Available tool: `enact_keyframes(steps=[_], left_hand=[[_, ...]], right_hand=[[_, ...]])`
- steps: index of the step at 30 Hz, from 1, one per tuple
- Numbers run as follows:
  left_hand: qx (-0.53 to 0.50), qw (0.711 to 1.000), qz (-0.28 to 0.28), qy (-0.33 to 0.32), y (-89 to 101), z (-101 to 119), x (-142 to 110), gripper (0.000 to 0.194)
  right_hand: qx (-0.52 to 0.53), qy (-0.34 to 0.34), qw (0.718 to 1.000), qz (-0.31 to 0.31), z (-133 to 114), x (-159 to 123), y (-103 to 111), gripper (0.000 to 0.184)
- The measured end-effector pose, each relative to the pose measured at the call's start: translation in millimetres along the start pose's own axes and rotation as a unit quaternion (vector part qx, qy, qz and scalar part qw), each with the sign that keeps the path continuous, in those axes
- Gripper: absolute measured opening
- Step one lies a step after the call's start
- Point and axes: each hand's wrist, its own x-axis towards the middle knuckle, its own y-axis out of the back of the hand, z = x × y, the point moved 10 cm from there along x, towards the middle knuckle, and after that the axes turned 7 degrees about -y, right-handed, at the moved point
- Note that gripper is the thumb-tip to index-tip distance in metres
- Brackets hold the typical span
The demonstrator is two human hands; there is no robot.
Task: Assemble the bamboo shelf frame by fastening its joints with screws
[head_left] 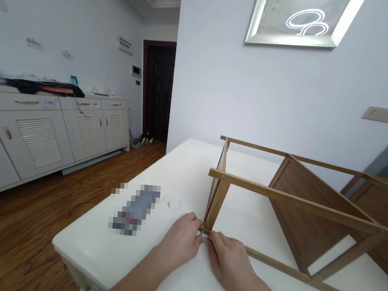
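Note:
A wooden shelf rack (300, 198) with brown panels lies on its side on the white table (156, 269). At its near lower corner, my left hand (183, 236) has its fingers closed around the end of the frame. Just to the right, my right hand (231, 256) is pinched at the same corner, fingertips almost meeting those of the left. A small whitish bit (204, 234) shows between the two hands; its kind is too small to tell. The fingers partly cover the joint there.
Left of my hands lie a blurred-out grey object (137, 208) and a small clear plastic bag (175, 204) with a thin piece on it. A white cabinet (41, 139) with cloth on top stands along the left wall. A framed picture (301, 39) hangs above the table.

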Motion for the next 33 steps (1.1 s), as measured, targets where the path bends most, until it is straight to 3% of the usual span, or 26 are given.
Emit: enact_keyframes(steps=[16, 25, 33], left_hand=[[-0.026, 0.999, -0.003, 0.018, -3.8, -4.8, 2.6, 0.019], [-0.057, 0.997, 0.0, 0.052, -10.4, -15.0, 2.6, 0.03], [-0.065, 0.996, -0.007, 0.052, -9.3, -10.0, -1.2, 0.033]], right_hand=[[0.037, 0.003, 0.998, 0.044, 0.9, 0.8, 12.3, 0.019], [0.045, 0.026, 0.997, 0.064, -1.8, -3.5, 12.9, 0.018], [0.056, 0.046, 0.991, 0.115, -3.0, -6.8, 19.1, 0.018]])
